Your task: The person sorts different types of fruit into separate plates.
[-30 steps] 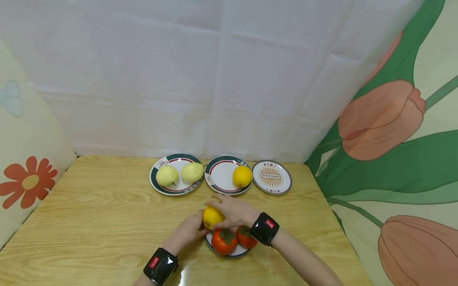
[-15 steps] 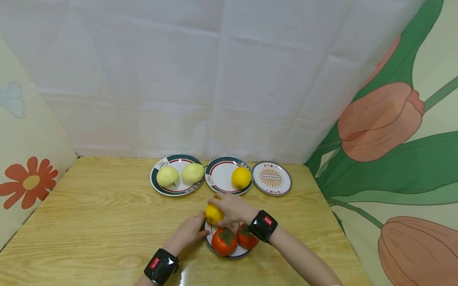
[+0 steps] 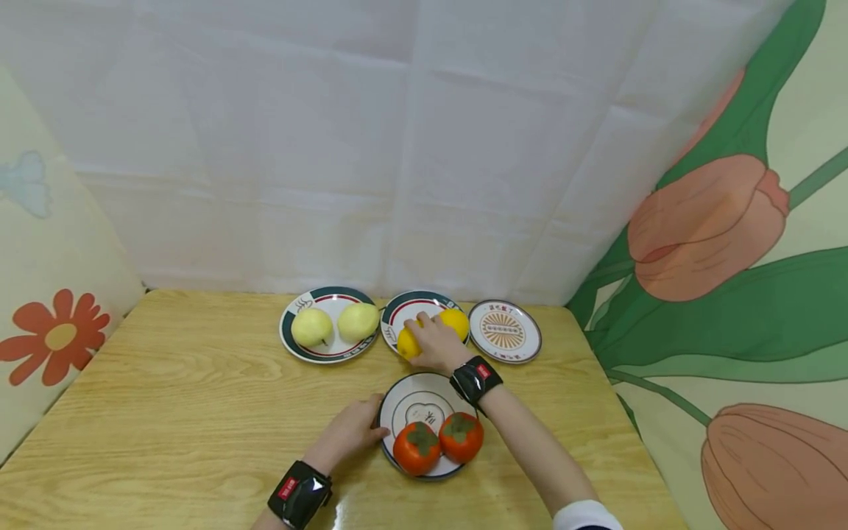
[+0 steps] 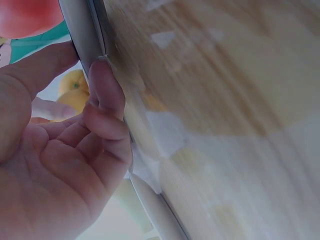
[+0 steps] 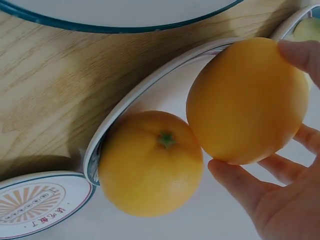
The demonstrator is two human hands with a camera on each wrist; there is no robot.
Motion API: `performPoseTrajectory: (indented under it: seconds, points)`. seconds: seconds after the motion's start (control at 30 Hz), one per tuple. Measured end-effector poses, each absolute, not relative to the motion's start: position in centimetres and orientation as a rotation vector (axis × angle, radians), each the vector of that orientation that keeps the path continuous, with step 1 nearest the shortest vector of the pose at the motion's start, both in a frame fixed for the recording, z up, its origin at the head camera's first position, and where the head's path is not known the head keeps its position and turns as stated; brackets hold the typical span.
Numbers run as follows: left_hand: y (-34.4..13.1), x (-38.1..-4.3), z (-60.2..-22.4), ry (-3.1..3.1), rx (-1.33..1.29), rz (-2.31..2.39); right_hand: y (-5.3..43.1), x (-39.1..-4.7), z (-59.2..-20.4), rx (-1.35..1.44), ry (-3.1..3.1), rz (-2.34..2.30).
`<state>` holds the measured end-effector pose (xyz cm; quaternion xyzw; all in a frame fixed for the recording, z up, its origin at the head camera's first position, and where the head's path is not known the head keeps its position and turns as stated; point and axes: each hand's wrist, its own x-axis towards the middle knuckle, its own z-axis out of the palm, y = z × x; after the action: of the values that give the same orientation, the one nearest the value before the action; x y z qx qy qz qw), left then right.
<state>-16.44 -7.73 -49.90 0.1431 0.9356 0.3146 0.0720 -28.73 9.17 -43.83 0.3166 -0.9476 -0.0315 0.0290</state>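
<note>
Currently | right fingers (image 5: 236, 181) — pinching 1 yellow fruit (image 5: 247, 100) | left fingers (image 4: 107, 90) — pinching plate (image 3: 401, 402) bearing 2 persimmons (image 3: 461, 439)

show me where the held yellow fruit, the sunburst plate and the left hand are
Held yellow fruit (image 5: 247, 102): right wrist view, middle of its smooth skin.
Sunburst plate (image 3: 504, 331): head view, on the printed middle.
Left hand (image 3: 351, 433): head view, on the back of the hand.

Right hand (image 3: 439, 344) now farther forward, held orange (image 3: 407, 344) shifted from the near plate (image 3: 397, 403) to the far middle plate (image 3: 412, 298), printed centre (image 3: 424, 417) fully uncovered.
</note>
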Motion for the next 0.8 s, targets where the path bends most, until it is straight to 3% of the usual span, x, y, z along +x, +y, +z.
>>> performPoseTrajectory:
  seconds: [0.43,0.8]
  points:
    - [-7.8,-16.6,-49.9,2.79,0.42,0.941,9.4,-29.8,-44.7,0.856,-3.073,-0.015]
    - [-7.9,-16.7,-50.2,2.794,0.431,0.953,12.0,-26.9,-43.7,0.896,-3.096,0.158]
